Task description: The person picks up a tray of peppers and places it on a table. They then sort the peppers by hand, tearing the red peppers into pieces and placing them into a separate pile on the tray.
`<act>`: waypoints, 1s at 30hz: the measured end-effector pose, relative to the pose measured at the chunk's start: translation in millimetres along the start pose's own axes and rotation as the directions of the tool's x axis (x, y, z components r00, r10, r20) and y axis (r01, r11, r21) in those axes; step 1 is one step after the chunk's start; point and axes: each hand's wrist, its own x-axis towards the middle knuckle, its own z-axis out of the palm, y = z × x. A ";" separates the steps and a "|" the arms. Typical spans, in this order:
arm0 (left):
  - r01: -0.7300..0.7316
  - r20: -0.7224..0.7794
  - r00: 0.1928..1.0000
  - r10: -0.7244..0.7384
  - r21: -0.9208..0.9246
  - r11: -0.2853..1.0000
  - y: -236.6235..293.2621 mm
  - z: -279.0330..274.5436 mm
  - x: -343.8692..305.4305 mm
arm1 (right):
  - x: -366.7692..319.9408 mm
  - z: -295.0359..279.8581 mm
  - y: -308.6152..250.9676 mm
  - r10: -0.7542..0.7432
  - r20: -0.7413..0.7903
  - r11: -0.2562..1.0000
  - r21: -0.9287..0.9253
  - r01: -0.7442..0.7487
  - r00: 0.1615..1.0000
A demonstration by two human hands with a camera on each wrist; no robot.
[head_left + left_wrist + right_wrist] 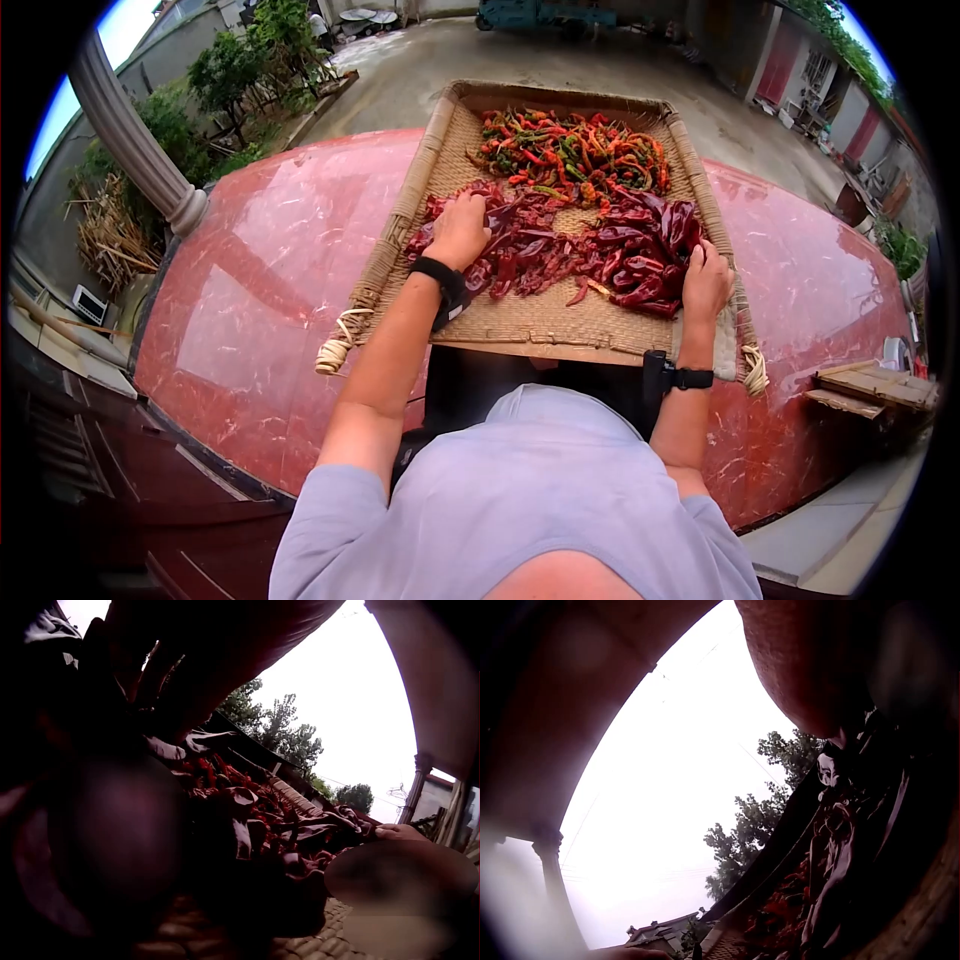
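Note:
Dark red dried peppers (520, 245) lie in a wide woven tray (500, 325), with larger glossy ones (640, 275) heaped at its right side. My left hand (462, 232) is at the left of the peppers, fingers bent down round some of them; its fingertips are partly hidden. At the tray's right edge, my right hand (706, 280) rests against the larger peppers with its fingers loosely extended. The left wrist view shows peppers (244, 825) close up and the other hand (401, 831) beyond them. Peppers (832, 862) appear dimly in the right wrist view.
Orange, red and green small peppers (575, 150) fill the tray's far part. The tray stands over a glossy red surface (270, 260). A fluted column (135, 130) and plants rise at the left; a wooden object (875, 385) is at the right.

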 end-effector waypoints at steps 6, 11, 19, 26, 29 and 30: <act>-0.110 -0.148 0.984 0.097 -0.080 0.991 22.3 -19.6 -11.3 | -4.5 -2.8 -14.7 -0.157 -0.361 0.970 0.121 0.213 0.919; -0.276 -0.094 0.961 0.261 -0.436 0.857 75.7 -43.8 -22.9 | -46.8 -39.0 -92.3 -0.512 -0.014 0.576 0.736 0.355 0.859; -0.341 -0.047 0.932 0.360 -0.455 0.823 77.4 -33.3 -3.2 | -48.2 -16.7 -92.4 -0.536 0.175 0.558 0.808 0.191 0.826; -0.056 -0.047 0.997 0.057 0.015 0.998 8.9 -3.3 38.5 | 2.5 11.6 -30.3 -0.097 -0.216 0.974 0.180 0.137 0.972; -0.001 0.051 0.999 -0.004 0.096 0.995 -10.9 21.4 50.9 | 1.5 33.1 -10.6 -0.062 0.023 0.998 -0.006 0.063 0.998; -0.006 0.062 0.998 -0.001 0.107 0.994 -10.9 22.5 49.6 | 2.2 32.2 -11.6 -0.030 0.041 0.999 -0.018 0.031 0.999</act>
